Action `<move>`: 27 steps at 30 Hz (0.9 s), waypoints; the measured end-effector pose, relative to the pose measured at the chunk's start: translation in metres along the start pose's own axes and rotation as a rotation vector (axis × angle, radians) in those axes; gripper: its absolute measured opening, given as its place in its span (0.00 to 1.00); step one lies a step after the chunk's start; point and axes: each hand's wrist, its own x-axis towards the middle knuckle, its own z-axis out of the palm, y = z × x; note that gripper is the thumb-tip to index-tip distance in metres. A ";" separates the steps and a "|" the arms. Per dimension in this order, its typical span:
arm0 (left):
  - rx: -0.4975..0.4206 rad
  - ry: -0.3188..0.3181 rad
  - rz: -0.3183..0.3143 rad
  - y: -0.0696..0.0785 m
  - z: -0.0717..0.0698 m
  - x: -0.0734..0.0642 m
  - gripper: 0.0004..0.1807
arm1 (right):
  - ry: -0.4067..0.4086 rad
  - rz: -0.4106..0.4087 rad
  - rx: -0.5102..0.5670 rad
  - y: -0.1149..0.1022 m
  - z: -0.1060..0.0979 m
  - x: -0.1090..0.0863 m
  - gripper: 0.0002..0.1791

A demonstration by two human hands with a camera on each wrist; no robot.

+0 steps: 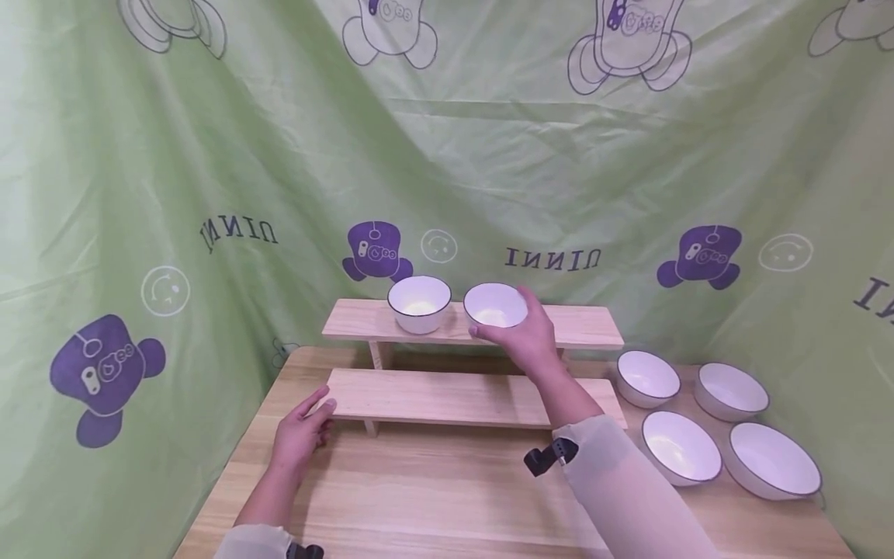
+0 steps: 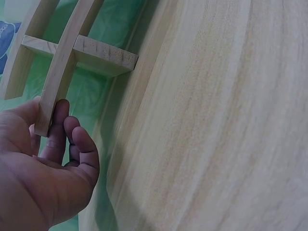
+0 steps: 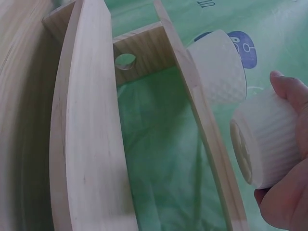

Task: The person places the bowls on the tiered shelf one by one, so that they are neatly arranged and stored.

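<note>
A two-step wooden rack stands on the table, with a lower board [image 1: 433,397] in front of a higher back board [image 1: 587,326]. My right hand [image 1: 534,341] grips a white, dark-rimmed bowl [image 1: 494,303] by its side. In the right wrist view this ribbed bowl [image 3: 267,139] is off the upper board, its base showing. Left of it, another white bowl [image 1: 419,304] rests on the upper board. My left hand [image 1: 300,431] pinches the left end of the lower board between thumb and fingers, as the left wrist view shows on the board's edge [image 2: 60,77].
Several more white bowls sit on the table right of the rack: two behind [image 1: 648,379] and two larger ones in front [image 1: 680,449]. A green printed curtain [image 1: 489,171] hangs behind and beside the wooden table [image 1: 419,497].
</note>
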 end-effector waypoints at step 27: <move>-0.010 -0.007 -0.013 0.000 0.000 0.004 0.35 | -0.018 0.043 -0.004 -0.001 0.016 0.026 0.71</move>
